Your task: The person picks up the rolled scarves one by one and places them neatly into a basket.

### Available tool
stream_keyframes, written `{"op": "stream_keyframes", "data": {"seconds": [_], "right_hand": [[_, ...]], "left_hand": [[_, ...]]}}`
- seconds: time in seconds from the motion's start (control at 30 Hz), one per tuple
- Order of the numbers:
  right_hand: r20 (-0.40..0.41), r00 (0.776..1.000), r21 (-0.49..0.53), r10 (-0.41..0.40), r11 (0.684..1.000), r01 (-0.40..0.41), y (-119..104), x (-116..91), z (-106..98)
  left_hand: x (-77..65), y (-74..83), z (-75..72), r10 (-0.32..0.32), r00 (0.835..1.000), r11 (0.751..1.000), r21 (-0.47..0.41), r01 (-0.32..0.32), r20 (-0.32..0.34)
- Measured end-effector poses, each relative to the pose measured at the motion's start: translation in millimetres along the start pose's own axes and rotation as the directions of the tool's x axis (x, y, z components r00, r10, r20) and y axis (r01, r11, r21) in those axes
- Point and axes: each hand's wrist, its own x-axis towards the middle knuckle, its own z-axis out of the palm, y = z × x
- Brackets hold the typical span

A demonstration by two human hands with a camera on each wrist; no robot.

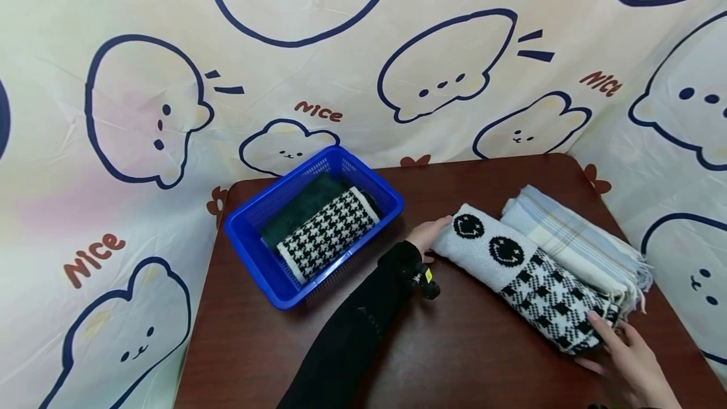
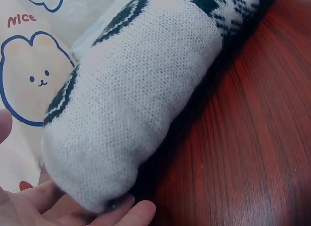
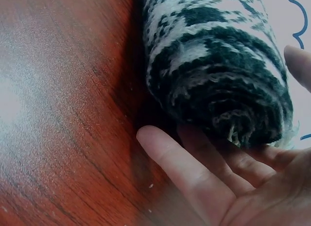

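A rolled knitted scarf point(image 1: 514, 273), white with black smiley faces at one end and black-and-white checks at the other, lies slantwise on the table. At its smiley end is my left hand point(image 1: 428, 237); the fingers point(image 2: 124, 214) reach under the rounded end, with the thumb apart from the knit. My right hand point(image 1: 630, 349) is at the checked end, thumb raised to one side. Its extended fingers point(image 3: 170, 155) lie low against the spiral end of the roll point(image 3: 228, 104). Behind the roll lies a folded pale blue and white fringed scarf point(image 1: 573, 238), partly covered by it.
A blue plastic basket point(image 1: 250, 264) stands at the left of the brown table point(image 1: 466, 346). Inside are a dark green folded cloth point(image 1: 303, 204) and a black-and-white houndstooth roll point(image 1: 329, 232). A cartoon-printed curtain point(image 1: 341, 81) hangs behind and beside the table.
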Motion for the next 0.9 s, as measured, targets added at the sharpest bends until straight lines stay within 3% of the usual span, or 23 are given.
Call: {"op": "stream_keyframes", "data": {"seconds": [0.2, 0.6, 0.9], "right_hand": [[-0.010, 1.000, 0.007, -0.006, 1.000, 0.006, 0.4, 1.4, 2.8], [0.022, 1.000, -0.003, -0.005, 1.000, 0.006, -1.7, 0.6, -0.1], [0.002, 1.000, 0.042, -0.010, 0.999, 0.010, -1.8, 1.5, 7.2]], "left_hand": [[2.1, 1.4, 7.5, 0.029, 1.000, 0.999, 0.041, -0.029, 0.000], [6.6, 1.1, 14.1, 0.027, 0.998, 0.999, 0.045, -0.024, -0.056], [5.9, -7.3, 12.3, 0.029, 0.999, 1.000, 0.002, -0.029, -0.027]]}}
